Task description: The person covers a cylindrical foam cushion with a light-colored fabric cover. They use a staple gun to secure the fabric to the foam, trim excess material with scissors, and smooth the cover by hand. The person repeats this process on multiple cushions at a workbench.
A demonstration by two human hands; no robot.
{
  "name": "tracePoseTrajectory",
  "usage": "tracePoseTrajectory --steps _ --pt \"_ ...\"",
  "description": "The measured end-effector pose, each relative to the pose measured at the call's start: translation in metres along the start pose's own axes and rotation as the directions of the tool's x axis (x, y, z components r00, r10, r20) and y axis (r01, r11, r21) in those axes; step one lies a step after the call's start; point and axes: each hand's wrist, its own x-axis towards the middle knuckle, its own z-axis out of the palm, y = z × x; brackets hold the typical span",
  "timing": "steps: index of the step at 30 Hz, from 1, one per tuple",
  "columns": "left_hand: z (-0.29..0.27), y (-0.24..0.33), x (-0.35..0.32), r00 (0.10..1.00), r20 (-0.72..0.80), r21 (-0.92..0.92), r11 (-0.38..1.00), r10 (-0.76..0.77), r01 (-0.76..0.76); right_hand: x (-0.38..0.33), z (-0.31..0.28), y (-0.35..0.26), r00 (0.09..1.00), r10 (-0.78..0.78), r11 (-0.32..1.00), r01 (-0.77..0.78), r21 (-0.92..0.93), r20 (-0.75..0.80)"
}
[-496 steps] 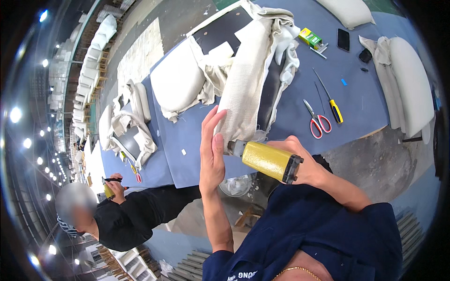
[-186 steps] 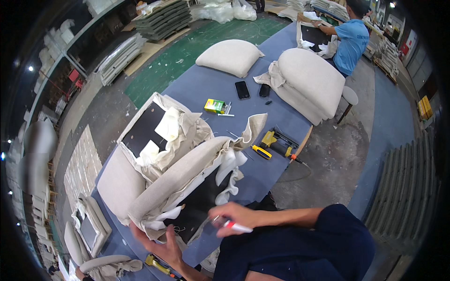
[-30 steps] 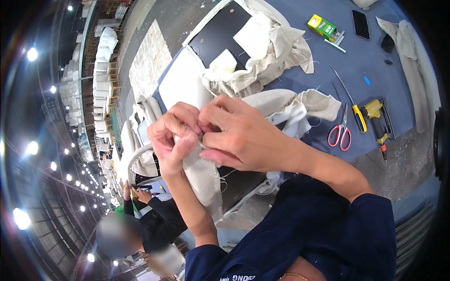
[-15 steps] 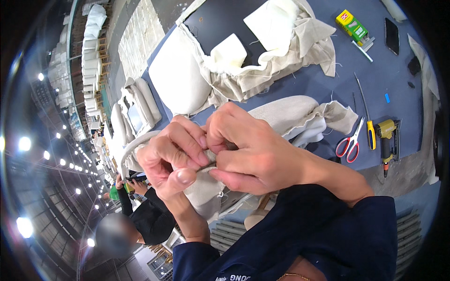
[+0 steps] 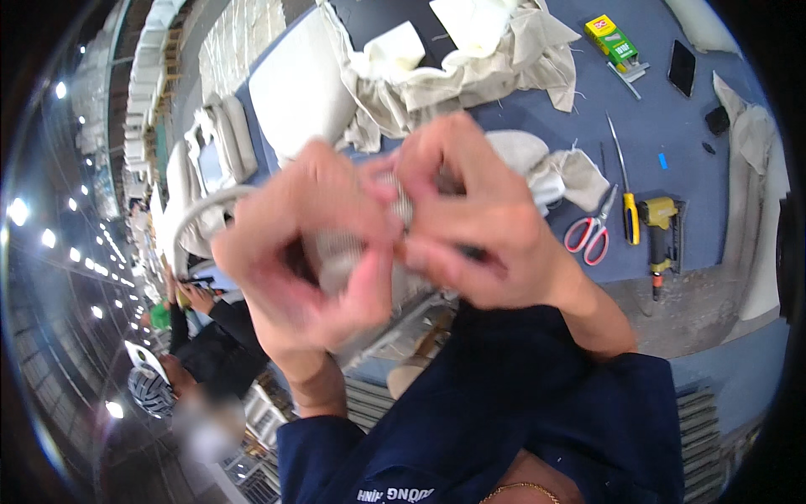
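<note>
Close in front of me, my left hand (image 5: 306,244) and my right hand (image 5: 491,223) meet, fingertips almost touching. Both pinch a beige ribbed fabric (image 5: 404,204) at one edge; motion smears the left hand in part. More of this fabric shows through the gap between my left thumb and fingers, but the fingers hide most of it. Behind my right hand lies a padded piece with a loose beige cloth edge (image 5: 579,175). Red-handled scissors (image 5: 594,228) rest on the blue-grey table (image 5: 546,126) to the right.
Beside the scissors are a yellow-handled screwdriver (image 5: 630,217) and a staple gun (image 5: 662,227). Farther back sit a yellow-green box (image 5: 611,40), staple strips (image 5: 625,80) and a phone (image 5: 682,69). Cream foam in beige cloth (image 5: 298,84) lies at the far side. A co-worker (image 5: 214,344) is at left.
Both hands have come up closer to the camera, still pinching the fabric together. The view has shifted, so the tools appear farther left. The co-worker's head has moved.
</note>
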Motion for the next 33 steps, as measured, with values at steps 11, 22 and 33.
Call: tracePoseTrajectory --steps 11,22,33 --pt "0.035 0.046 -0.011 0.991 -0.109 0.067 0.994 -0.074 0.082 -0.034 -0.009 -0.063 0.993 -0.051 0.87 -0.007 -0.493 -0.104" --pt "0.031 0.037 -0.019 0.995 -0.041 -0.205 0.976 -0.085 0.075 -0.037 -0.011 -0.068 0.992 -0.125 0.82 0.106 -0.562 0.004" --pt "0.016 0.009 0.011 0.996 0.043 -0.096 0.992 -0.08 0.084 -0.025 -0.015 -0.006 0.995 -0.099 0.944 0.083 -0.321 -0.032"
